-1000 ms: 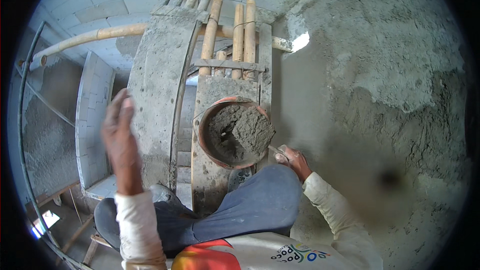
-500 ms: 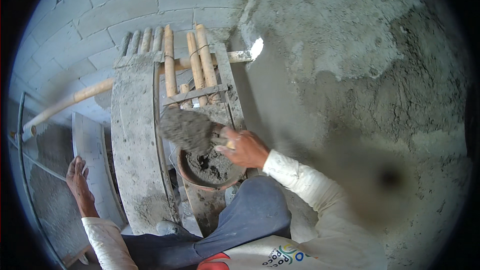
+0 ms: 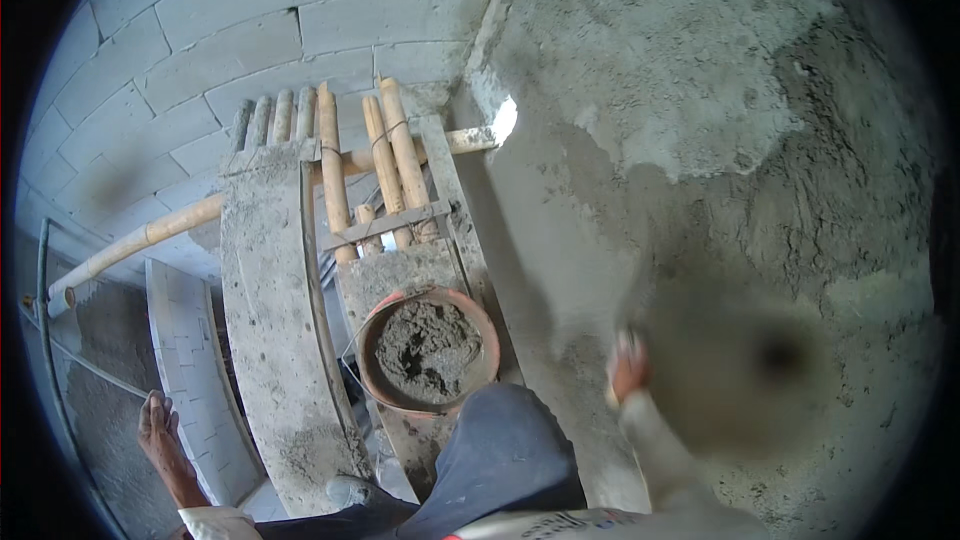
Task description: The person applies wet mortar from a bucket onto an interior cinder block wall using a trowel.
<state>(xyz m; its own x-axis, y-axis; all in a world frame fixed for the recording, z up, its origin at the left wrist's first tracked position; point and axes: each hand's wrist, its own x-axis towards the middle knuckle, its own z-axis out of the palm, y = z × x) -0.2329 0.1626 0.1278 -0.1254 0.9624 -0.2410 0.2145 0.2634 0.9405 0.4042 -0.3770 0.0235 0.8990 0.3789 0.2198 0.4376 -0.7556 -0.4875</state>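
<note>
My right hand [image 3: 628, 365] is raised against the plastered wall [image 3: 560, 250] on the right, closed round a trowel. Motion blur smears the fingers, and the trowel's blade hardly stands out from the grey wall. Below and to the left of that hand, an orange-brown bucket [image 3: 486, 325] of wet grey mortar [image 3: 425, 348] stands on a board in front of my knee. At the far left, my left hand [image 3: 165, 440] has its fingers curled at a thin metal rod [image 3: 100, 364] of the scaffold frame.
A mortar-spattered plank [image 3: 270, 310] runs lengthwise left of the bucket. Bamboo poles [image 3: 400, 155] and a crosswise bamboo [image 3: 150, 230] lie beyond, before the pale block wall [image 3: 250, 50]. A metal scaffold frame [image 3: 42, 290] rises at the left edge, with gaps beside the planks.
My right hand has swung from above the bucket to the wall on the right, taking the mortar-loaded trowel along. The bucket is now uncovered. My left hand stays at the rod; the view has shifted slightly.
</note>
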